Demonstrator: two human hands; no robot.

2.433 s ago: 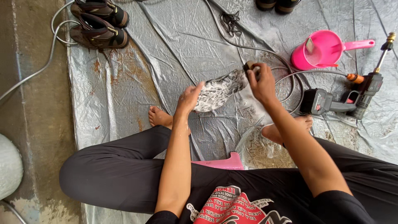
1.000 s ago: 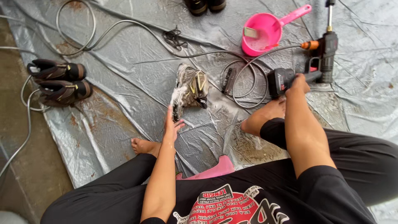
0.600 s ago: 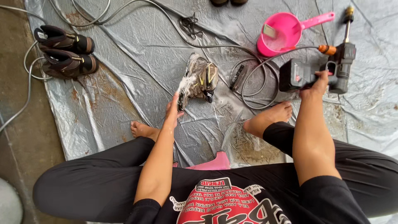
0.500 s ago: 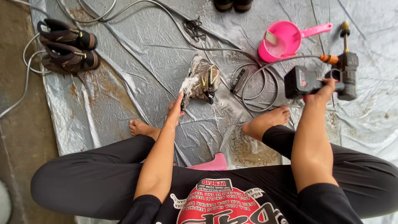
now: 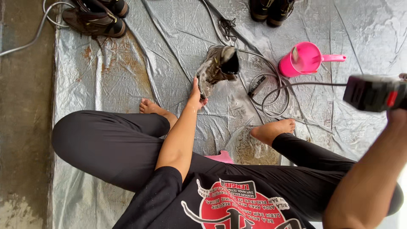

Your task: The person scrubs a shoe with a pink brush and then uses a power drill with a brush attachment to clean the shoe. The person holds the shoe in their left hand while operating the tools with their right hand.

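One soapy boot [image 5: 218, 68] stands on the grey tarp [image 5: 127, 72], your left hand [image 5: 196, 95] gripping its near end; your right hand [image 5: 398, 116] holds up a black power tool [image 5: 373, 93], well right of it.

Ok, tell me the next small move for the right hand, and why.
Probably bring the power tool down toward the boot. The right hand holds it raised at the frame's edge, well apart from the soapy boot, which the left hand steadies upright on the tarp.
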